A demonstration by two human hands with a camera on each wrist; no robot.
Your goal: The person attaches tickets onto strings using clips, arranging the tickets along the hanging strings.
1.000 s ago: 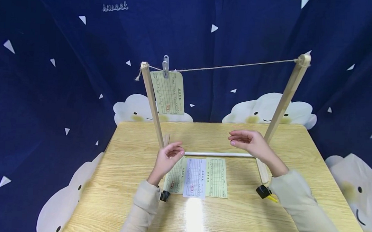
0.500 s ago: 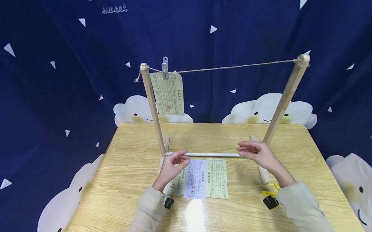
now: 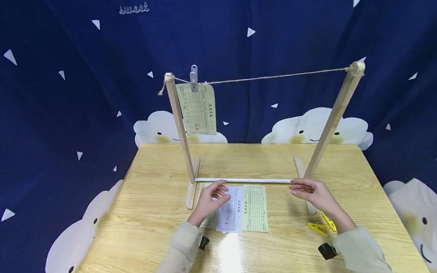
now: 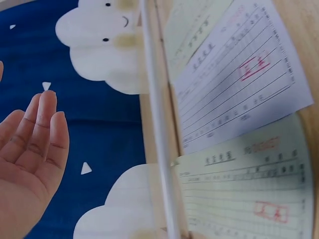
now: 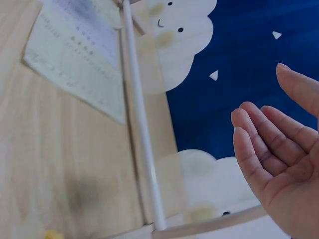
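Three paper slips lie side by side on the table (image 3: 142, 198), just in front of a white rod (image 3: 257, 180). The left green slip (image 3: 211, 222) is partly hidden under the left hand in the head view; the pale purple slip (image 3: 233, 214) is in the middle, and the right green slip (image 3: 255, 209) shows whole. The left wrist view shows red stamps on the left and middle ones.

The left hand (image 3: 209, 200) hovers above the left green slip, fingers loosely bent and lying close together, thumb apart. The right hand (image 3: 316, 194) is by the right end of the rod, relaxed in the same way, thumb held off from the fingers. Both wrist views show a gap between hand and rod.

Near the right wrist, yellow clips (image 3: 313, 227) lie on the table, and a small black block (image 3: 327, 251) sits just beside the right sleeve (image 3: 363, 250).

Behind the slips, a left post (image 3: 178, 126) and a right post (image 3: 332, 121) carry a string (image 3: 268, 77) between their tops. Close to the left post, a metal clip (image 3: 193, 81) holds a hanging green slip (image 3: 199, 113) on the string. A dark blue curtain (image 3: 77, 93) with white triangles and smiling clouds (image 3: 318, 122) hangs behind
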